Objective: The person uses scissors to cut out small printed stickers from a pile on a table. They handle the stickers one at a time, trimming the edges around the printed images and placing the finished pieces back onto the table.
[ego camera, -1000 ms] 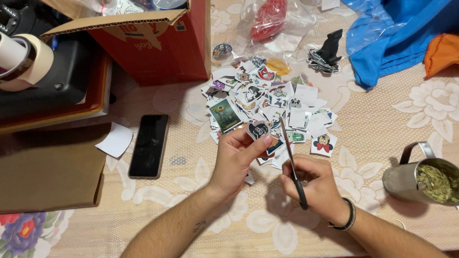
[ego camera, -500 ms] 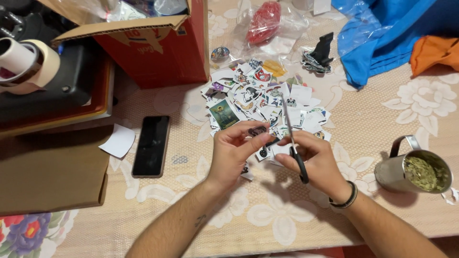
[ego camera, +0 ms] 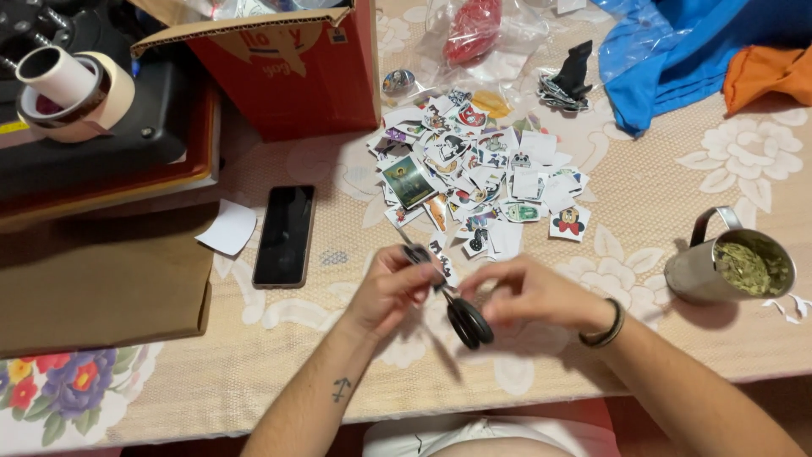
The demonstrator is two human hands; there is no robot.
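Scissors (ego camera: 461, 309) gripped in right hand (ego camera: 533, 292); left hand (ego camera: 393, 288) pinches sticker cutout (ego camera: 416, 254)

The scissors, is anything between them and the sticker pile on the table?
Nothing visible. The scissors are in both hands, left hand and right hand, just on the near side of the sticker pile. Only bare tablecloth and the pile's loose near edge lie between.
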